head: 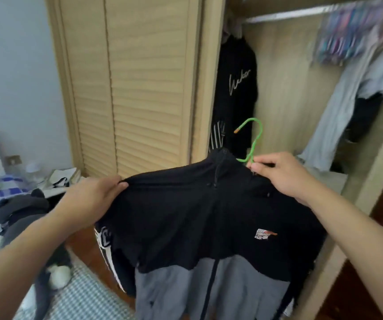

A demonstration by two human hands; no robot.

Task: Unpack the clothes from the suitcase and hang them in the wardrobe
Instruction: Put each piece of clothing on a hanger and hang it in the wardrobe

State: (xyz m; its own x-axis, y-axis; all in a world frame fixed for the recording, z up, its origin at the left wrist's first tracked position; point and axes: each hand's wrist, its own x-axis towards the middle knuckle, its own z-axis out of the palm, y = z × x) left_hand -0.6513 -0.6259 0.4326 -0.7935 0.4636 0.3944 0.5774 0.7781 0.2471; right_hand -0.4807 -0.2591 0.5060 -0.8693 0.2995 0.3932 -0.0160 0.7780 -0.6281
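Head view: a black-and-grey zip jacket (197, 218) hangs on a green hanger (252, 139), held near the open wardrobe (287, 93). Left hand (98, 195) grips the jacket's left shoulder, fingers curled into the fabric. Right hand (280, 172) pinches the hanger's neck w/ thumb & fingertips together, hook free and pointing left. The rail (285, 15) is far above, top right. Risk: the thin pinch may let the hanger twist, so the hook misses the rail; the jacket could slide off, or snag the clothes already hanging there.
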